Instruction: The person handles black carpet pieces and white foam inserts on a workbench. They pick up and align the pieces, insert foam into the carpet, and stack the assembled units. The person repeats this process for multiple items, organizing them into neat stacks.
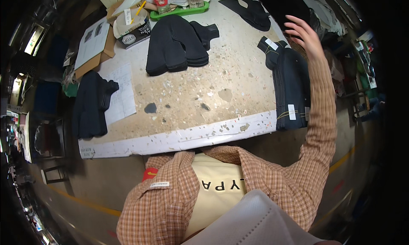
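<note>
Right hand (310, 41) raised by right edge of table (183, 98), grip spread wide, near string-tied black bundle (290, 83) with white labels (292, 112); bundle lies along that edge. Left hand out of view, cannot tell its grip. Far stack (168, 44), black, mid-table; left stack (88, 108), black, partly over paper sheet (123, 98)

A pale, worn table (251, 79) from above

Its white front edge (204, 136) is flecked and chipped; a black pile (90, 106) lies at the left, partly over a paper sheet (123, 93); a larger black stack (168, 44) sits back of centre; along the right edge runs a tied black bundle (292, 83) with white tags; flat black pieces (257, 17) lie in the far right corner; a green tray (181, 11) stands at the back, a cardboard box (105, 53) back left; dark scraps (150, 108) dot the middle.
</note>
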A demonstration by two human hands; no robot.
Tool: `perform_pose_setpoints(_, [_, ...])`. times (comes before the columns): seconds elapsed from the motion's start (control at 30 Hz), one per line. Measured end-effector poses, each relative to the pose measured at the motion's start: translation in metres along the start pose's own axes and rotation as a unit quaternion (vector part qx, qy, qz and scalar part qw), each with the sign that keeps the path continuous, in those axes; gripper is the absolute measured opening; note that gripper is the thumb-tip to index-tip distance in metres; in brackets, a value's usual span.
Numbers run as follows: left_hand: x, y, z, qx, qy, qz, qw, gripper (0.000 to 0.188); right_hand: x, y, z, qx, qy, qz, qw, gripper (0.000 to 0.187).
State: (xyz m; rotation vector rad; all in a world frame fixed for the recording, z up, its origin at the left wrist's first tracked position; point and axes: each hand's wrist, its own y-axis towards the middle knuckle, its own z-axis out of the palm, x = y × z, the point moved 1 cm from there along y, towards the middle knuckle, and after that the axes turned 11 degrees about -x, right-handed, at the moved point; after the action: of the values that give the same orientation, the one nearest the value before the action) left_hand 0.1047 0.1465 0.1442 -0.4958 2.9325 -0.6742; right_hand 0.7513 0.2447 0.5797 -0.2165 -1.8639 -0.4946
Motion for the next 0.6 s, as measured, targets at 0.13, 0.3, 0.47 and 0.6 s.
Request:
perform_pose_setpoints(0.13, [0.001,0.007,0.000,0.014,0.009,0.030,0.999,0.091,-0.092,0.117,0.042,-0.034,-0.187,0.216,0.958,0.049])
perform_pose_setpoints(0.3, [0.001,0.014,-0.001,0.030,0.015,0.062,0.997,0.086,-0.172,0.194,0.077,-0.164,-0.160,0.358,0.905,0.082])
perform_pose_setpoints(0.47, [0.004,0.014,-0.003,0.043,0.016,0.085,0.995,0.081,-0.183,0.212,0.098,-0.194,-0.359,0.355,0.842,0.093])
perform_pose_setpoints(0.6, [0.010,0.016,-0.006,0.052,0.021,0.097,0.994,0.078,-0.174,0.203,0.112,-0.233,-0.306,0.348,0.855,0.088])
